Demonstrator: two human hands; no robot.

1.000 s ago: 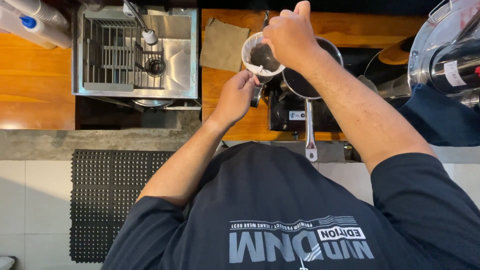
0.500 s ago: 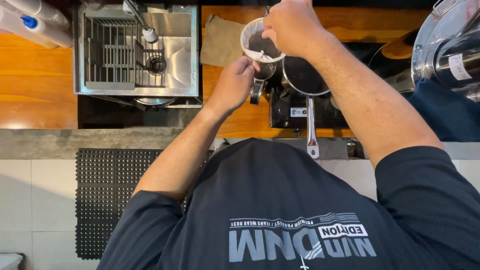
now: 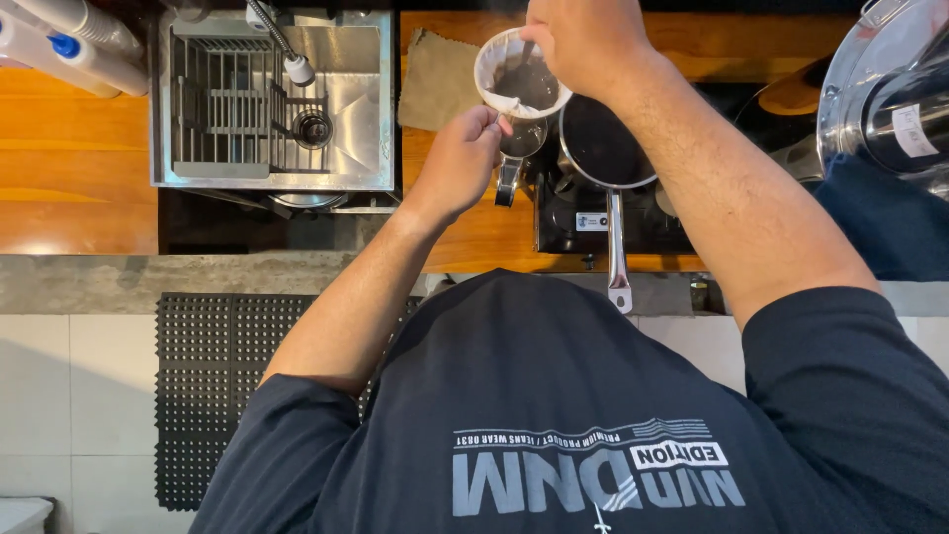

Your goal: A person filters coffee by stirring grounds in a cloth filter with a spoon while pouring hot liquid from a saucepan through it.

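My right hand (image 3: pixel 585 42) grips a white cloth strainer (image 3: pixel 522 81) from above; its bag holds dark, wet grounds. My left hand (image 3: pixel 460 163) reaches up from below, its fingertips pinched on the strainer's near rim. Directly under the strainer sits a small steel jug (image 3: pixel 510 170), its handle pointing toward me. Just right of it, a steel saucepan (image 3: pixel 603 143) with dark liquid stands on a black stove (image 3: pixel 593 216), its long handle reaching over the counter's edge.
A steel sink (image 3: pixel 346 109) with a rack and a faucet (image 3: pixel 292 61) lies to the left. A brown cloth (image 3: pixel 433 84) rests on the wooden counter (image 3: pixel 69 168). Bottles (image 3: pixel 69 44) are at the far left, a large steel vessel (image 3: pixel 890 89) at the right, and a black mat (image 3: pixel 203 396) on the floor.
Both hands and the strainer have shifted slightly away from me. My left hand has come up closer to the strainer's rim.
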